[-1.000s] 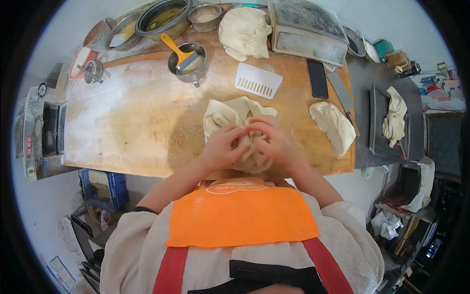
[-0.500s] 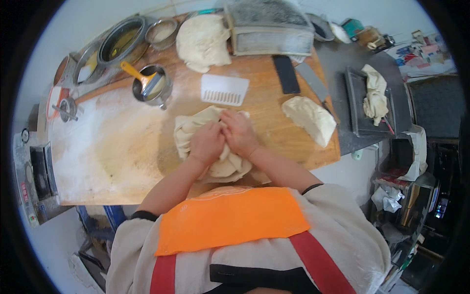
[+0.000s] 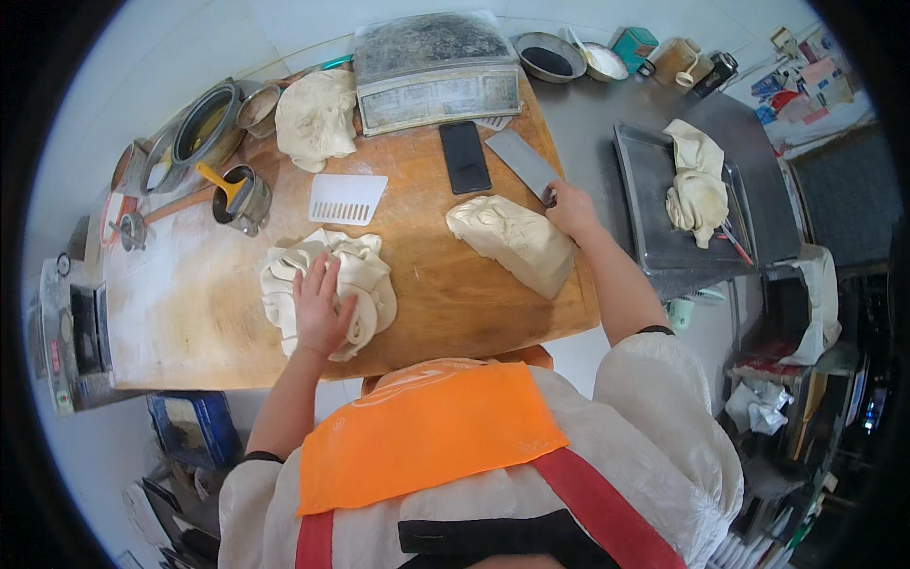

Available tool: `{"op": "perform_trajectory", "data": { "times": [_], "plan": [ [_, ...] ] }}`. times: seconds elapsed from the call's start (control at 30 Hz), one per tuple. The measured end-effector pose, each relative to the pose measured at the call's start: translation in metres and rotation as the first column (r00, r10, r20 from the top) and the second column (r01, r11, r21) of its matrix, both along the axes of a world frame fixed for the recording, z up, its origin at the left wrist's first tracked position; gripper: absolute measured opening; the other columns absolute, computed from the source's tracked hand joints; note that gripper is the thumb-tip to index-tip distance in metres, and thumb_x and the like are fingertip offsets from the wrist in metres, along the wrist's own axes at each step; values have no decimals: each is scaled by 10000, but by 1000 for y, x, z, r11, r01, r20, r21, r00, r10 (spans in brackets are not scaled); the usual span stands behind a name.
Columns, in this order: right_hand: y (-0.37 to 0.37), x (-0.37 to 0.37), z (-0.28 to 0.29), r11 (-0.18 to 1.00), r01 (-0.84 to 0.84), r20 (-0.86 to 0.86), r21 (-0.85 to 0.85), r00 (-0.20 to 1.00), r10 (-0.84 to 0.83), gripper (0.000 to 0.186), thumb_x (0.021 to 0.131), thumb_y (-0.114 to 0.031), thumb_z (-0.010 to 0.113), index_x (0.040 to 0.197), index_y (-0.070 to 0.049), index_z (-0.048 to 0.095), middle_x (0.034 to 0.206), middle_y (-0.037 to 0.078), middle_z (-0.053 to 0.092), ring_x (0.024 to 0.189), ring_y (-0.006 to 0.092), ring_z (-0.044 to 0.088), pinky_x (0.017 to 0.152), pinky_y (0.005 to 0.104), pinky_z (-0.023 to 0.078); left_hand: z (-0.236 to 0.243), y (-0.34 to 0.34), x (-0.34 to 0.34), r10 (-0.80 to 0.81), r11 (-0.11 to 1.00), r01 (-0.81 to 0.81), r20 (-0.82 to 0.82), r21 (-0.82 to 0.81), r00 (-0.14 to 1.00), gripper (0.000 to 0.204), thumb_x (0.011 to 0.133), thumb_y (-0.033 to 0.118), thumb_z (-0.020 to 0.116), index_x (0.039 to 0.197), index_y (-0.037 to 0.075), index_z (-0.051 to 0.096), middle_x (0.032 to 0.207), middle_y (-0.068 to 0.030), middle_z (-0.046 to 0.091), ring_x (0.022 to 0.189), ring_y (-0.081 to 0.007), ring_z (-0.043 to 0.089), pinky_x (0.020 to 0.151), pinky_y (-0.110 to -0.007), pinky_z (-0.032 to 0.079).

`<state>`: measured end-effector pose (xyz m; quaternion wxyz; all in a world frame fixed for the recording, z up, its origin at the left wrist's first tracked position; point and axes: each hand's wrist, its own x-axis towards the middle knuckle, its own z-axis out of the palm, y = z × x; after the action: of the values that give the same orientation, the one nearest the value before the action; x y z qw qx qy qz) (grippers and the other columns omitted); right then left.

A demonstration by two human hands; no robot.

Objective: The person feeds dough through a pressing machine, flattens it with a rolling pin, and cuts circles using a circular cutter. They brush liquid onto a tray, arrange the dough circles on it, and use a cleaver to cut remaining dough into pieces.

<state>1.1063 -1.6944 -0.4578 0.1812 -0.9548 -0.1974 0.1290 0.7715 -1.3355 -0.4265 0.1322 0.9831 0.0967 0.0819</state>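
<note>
My left hand (image 3: 323, 308) rests with its fingers spread on a folded, layered mound of dough (image 3: 374, 284) near the table's front edge. Over on the right, my right hand (image 3: 573, 211) is closed around the handle end of a knife (image 3: 521, 159). Its broad grey blade points away and to the left, above the board; the handle is mostly hidden by my fingers. Just below that hand lies a smooth, thick block of dough (image 3: 512, 247) with a cut-looking side. A white slotted plastic scraper (image 3: 347, 201) lies beyond the folded dough.
On the wooden table (image 3: 190, 322) stand a metal pot (image 3: 254, 211) with a yellow-handled brush (image 3: 220, 182), a black phone (image 3: 464, 156), another dough lump (image 3: 316, 114) and a floury box-shaped appliance (image 3: 436, 71). A dark tray (image 3: 649, 213) holding dough sits on the right counter.
Both hands were together on the folded dough. My right hand has moved right and taken hold of the knife; my left has opened flat on the dough. The view has shifted right.
</note>
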Motion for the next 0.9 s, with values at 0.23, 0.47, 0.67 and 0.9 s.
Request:
{"op": "perform_trajectory", "data": {
  "times": [0.23, 0.47, 0.67, 0.9],
  "plan": [
    [-64, -50, 67, 990, 66, 90, 128, 993, -78, 214, 859, -208, 572, 912, -11, 636, 842, 264, 631, 850, 447, 601, 753, 500, 481, -2, -79, 24, -1, 977, 81, 376, -198, 927, 598, 738, 107, 690, 1297, 33, 491, 1344, -165, 501, 1276, -359, 432, 1094, -500, 275],
    [-33, -120, 90, 980, -200, 45, 14, 979, 199, 257, 915, -253, 561, 885, -4, 617, 802, 270, 631, 798, 460, 606, 726, 516, 484, 12, -184, 113, -5, 887, 204, 434, -413, 901, 504, 687, 73, 705, 1171, 33, 569, 1243, -183, 537, 1158, -361, 500, 948, -456, 423],
    [19, -96, 95, 946, -319, 14, -52, 947, 320, 269, 919, -215, 517, 883, 34, 612, 844, 255, 654, 845, 426, 636, 757, 500, 501, -9, -196, 148, -88, 963, 168, 344, -210, 935, 469, 628, 74, 716, 1078, 34, 590, 1196, -164, 526, 1122, -345, 502, 905, -454, 440],
    [58, -77, 81, 870, -493, -54, 14, 868, 493, 241, 853, -150, 534, 937, 50, 640, 878, 283, 651, 847, 437, 640, 763, 492, 515, -23, -204, 146, 69, 978, 7, 357, -207, 932, 431, 645, 51, 712, 1057, 49, 589, 1175, -141, 523, 1066, -349, 513, 882, -423, 461]
  ]
}}
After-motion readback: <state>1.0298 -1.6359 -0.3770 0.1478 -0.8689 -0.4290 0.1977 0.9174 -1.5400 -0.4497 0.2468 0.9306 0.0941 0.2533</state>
